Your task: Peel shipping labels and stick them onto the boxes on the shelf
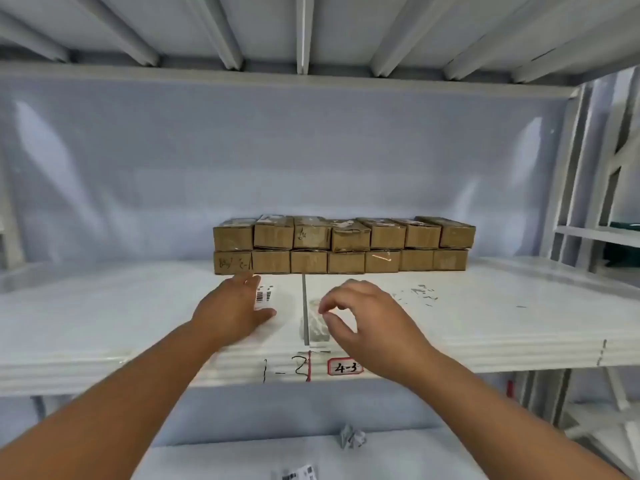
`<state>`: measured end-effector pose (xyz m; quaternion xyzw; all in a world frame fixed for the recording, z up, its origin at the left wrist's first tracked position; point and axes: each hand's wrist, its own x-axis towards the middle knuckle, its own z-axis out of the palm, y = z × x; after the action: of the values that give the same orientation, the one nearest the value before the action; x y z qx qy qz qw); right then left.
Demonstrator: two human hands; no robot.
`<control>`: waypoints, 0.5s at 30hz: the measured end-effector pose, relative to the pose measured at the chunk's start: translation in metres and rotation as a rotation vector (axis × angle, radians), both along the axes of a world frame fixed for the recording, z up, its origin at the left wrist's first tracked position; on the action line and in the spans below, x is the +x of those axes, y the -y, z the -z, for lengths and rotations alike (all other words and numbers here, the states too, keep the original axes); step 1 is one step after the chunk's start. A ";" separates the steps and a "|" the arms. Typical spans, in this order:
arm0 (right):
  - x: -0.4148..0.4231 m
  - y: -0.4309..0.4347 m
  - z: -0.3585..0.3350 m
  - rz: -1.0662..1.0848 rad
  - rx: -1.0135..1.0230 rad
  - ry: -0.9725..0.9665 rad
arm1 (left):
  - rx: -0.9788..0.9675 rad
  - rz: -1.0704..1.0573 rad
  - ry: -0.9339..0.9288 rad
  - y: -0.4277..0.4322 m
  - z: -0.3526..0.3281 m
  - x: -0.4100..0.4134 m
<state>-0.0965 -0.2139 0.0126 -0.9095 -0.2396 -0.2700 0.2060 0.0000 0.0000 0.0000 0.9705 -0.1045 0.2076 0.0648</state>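
Two rows of small brown cardboard boxes (343, 245) are stacked at the back middle of the white shelf (485, 317). My left hand (230, 308) lies on the shelf with fingers extended, resting on a white barcode label sheet (265, 296) just in front of the left boxes. To its right, my right hand (367, 315) hovers above the shelf, its fingers loosely curled and holding nothing I can see. Under its fingertips lies a crumpled white piece of backing paper (317, 329).
The shelf's front edge carries handwritten marks "1-2" (285, 368) and a red-framed tag "4-3" (345, 367). A crumpled paper ball (352, 437) and more barcode labels (299, 474) lie on the lower shelf. White uprights and a neighbouring rack (595, 233) stand at right.
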 end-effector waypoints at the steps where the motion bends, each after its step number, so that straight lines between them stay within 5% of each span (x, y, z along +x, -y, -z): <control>1: 0.016 -0.010 -0.004 0.013 0.020 -0.113 | -0.040 -0.027 -0.068 -0.004 0.003 0.004; 7: 0.102 -0.057 0.000 0.009 0.221 -0.502 | -0.244 0.008 -0.254 -0.008 0.013 0.009; 15: 0.140 -0.083 0.025 0.109 0.060 -0.443 | -0.252 0.037 -0.072 -0.015 0.014 0.007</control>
<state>0.0438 -0.1304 -0.0122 -0.9516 -0.1306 -0.0816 0.2658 0.0065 0.0155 -0.0139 0.9593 -0.0930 0.1830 0.1939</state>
